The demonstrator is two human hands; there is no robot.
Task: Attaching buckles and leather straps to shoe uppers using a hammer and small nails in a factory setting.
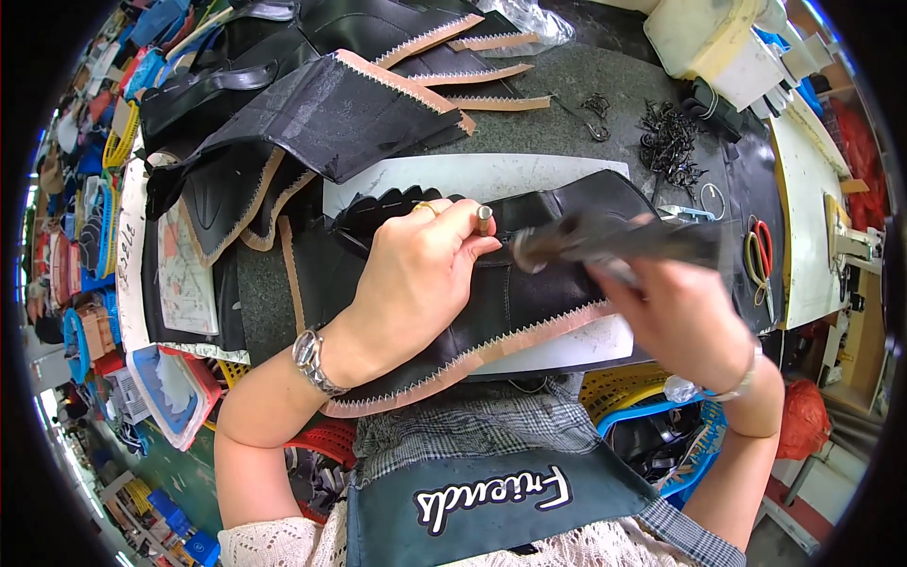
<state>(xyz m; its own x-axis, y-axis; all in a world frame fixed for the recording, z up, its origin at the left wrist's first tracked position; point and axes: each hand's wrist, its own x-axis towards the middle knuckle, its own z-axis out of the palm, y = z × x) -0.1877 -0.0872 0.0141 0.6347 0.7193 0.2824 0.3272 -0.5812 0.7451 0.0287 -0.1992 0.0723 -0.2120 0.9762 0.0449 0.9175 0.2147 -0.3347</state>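
left hand (416,274) pinches metal punch (484,219) on black leather piece (529,302) | right hand (675,317) grips blurred tool (605,241), probably a hammer

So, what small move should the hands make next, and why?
Probably bring the hammer in the right hand down on the small metal punch. The left hand holds it upright on the black leather piece, and the blurred hammer head is beside it.

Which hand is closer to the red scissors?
Right. The right hand, swinging a blurred hammer, is just beside the red scissors. The left hand pinches a small metal punch farther away.
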